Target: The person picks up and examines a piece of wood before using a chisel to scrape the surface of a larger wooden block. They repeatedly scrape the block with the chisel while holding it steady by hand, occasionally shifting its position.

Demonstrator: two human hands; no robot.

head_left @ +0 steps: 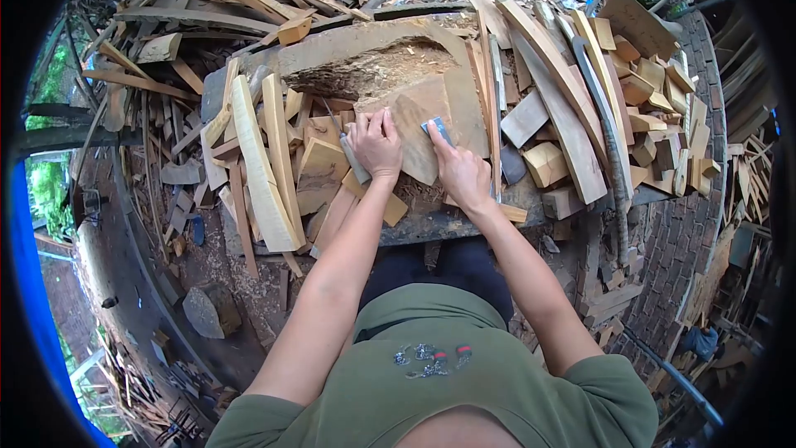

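A flat wooden board (419, 145) with a pointed lower end lies between my two hands on a larger slab. My left hand (375, 145) is closed at the board's left edge, fingers curled down; what they grip is hidden. Beside it are a grey block (355, 159) and a thin dark strip running up to the left. My right hand (463, 172) rests at the board's right side, closed on a small blue flat object (435, 126), the index finger stretched along it. The blue object's kind is too small to tell.
A thick wooden slab (332, 46) with a rough hollow backs the work spot. Long curved planks (261, 166) lie at left, more long strips (555, 108) at right. Cut blocks (655, 91) are heaped far right. A log stump (211, 312) stands on the ground at lower left.
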